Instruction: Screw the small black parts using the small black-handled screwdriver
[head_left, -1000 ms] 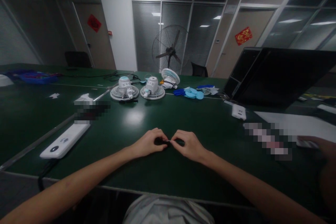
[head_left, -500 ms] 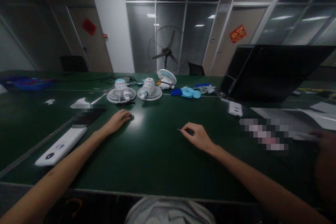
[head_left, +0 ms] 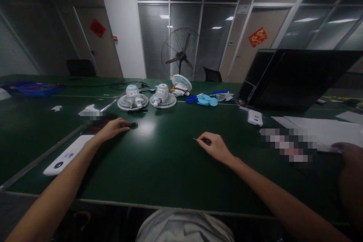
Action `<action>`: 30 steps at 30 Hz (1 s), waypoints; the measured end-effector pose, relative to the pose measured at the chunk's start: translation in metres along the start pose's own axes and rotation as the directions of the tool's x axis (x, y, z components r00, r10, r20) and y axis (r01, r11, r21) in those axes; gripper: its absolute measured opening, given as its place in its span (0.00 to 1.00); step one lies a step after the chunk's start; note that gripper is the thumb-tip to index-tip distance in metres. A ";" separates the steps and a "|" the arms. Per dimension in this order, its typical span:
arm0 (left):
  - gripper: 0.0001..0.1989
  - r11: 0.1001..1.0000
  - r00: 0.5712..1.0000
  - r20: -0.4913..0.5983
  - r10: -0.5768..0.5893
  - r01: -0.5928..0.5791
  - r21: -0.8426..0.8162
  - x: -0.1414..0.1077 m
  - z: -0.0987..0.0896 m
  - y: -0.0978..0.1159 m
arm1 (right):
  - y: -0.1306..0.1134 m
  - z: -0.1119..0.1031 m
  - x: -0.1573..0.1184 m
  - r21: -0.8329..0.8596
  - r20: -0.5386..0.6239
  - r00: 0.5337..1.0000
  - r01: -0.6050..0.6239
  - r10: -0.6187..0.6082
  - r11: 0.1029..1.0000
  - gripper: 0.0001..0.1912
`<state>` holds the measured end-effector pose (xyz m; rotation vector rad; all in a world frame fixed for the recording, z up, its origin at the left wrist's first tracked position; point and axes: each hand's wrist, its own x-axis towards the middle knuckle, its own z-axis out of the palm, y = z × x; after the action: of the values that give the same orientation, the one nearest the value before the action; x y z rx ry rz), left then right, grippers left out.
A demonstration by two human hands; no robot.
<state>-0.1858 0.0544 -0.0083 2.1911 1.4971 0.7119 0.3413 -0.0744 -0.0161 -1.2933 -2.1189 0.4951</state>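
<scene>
Taking the bare patch of the green table (head_left: 164,174) between the two hands as the clock's centre, the person is keeping two small items well apart. At nine o'clock, the left hand (head_left: 115,127) is touching a small dark cylinder-like piece (head_left: 133,125) with its fingertips; the pictures aren't showing whether they are pinching it or only resting against it. The piece is sitting just beside the bright reflection, its far end pointing toward three o'clock.

At three o'clock, the right hand (head_left: 214,146) is pinching a thin pale rod (head_left: 194,139) between thumb and forefinger, the free tip pointing toward nine. Something dark is showing inside the curl of that hand, too dim for telling whether it is the rod's handle.

For steady handling, the right pinch is probably working best kept close to the tip, light but firm, with the heel of the hand bearing on the table so the rod isn't wobbling. The left fingertips are likely needing a low, flat contact, since a rounded piece could be rolling away if pushed from the side. In such dim light, working near the reflection is probably making small ends easier to see.

A white fan head (head_left: 162,94) is lying grille-down at twelve, and a pale blue fan blade (head_left: 207,100) is lying at two. Far out at three, a co-worker's hand (head_left: 347,153) is touching white paper (head_left: 334,130).
</scene>
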 end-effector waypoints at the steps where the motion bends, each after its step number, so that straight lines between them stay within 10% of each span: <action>1: 0.31 1.000 1.000 -0.012 0.004 -0.004 0.006 0.000 -0.001 -0.001 | 0.001 0.001 0.000 -0.002 0.002 1.000 -0.003 0.003 1.000 0.12; 17: 0.28 0.992 0.971 -0.239 0.022 0.009 0.130 0.005 0.016 0.020 | 0.002 0.003 0.002 -0.022 0.025 1.000 0.008 -0.007 1.000 0.12; 30: 0.27 0.995 0.978 -0.207 -0.006 0.026 0.095 0.010 0.032 0.029 | 0.005 0.004 0.001 -0.005 0.024 0.999 0.026 -0.026 1.000 0.11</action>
<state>-0.1420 0.0525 -0.0153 2.2296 1.6815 0.9033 0.3415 -0.0715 -0.0216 -1.2666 -2.1554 0.4973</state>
